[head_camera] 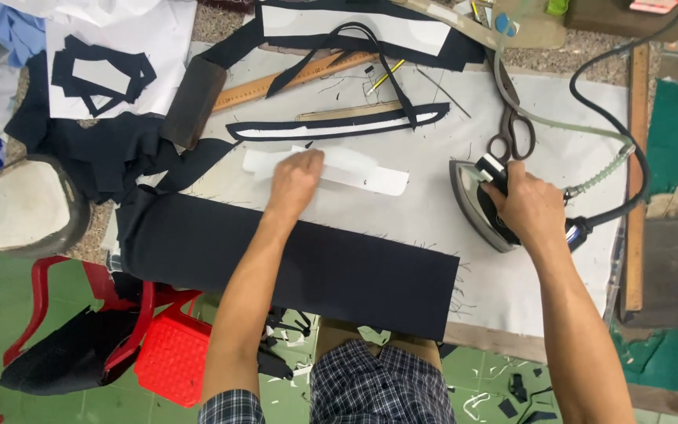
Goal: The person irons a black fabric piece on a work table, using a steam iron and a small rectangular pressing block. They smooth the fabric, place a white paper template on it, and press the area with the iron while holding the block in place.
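While right hand (529,206) grips the iron (486,206), left hand (295,179) (flat) presses white strip (355,170).

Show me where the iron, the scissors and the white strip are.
iron (471,206): head view, on its metal side.
scissors (511,135): head view, on the handle loops.
white strip (370,177): head view, on the part right of the left hand (295,182).

Worktable (559,118) bears dark fabric (292,263), iron (484,204), scissors (512,126)
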